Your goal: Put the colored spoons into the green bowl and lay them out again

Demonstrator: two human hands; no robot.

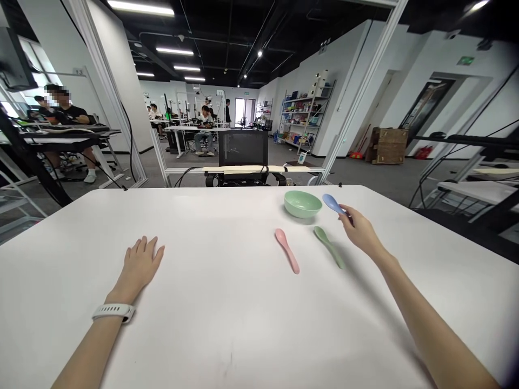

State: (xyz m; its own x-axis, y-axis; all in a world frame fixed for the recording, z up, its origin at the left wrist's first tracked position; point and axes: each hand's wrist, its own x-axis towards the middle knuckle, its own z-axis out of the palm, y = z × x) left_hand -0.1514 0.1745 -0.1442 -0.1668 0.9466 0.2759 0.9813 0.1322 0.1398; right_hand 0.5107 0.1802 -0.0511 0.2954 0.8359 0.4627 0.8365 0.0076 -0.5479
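My right hand [359, 229] grips a blue spoon [332, 203] by its handle, raised over the table. The spoon's bowl points left, close to the right rim of a green bowl [302, 204] that stands upright. Below the bowl lie a pink spoon [287, 251] and, to its right, a green spoon [328, 247], both with their handles towards me. My left hand [140, 262] rests flat on the left of the table, fingers spread, holding nothing; a white band is on that wrist.
The white table [194, 302] spans the foreground. Past its far edge stand a black mesh chair [243, 148] and a metal frame with upright posts [360, 92]. Further back are shelves [304, 116], a wooden crate [389, 146] and several people seated at desks.
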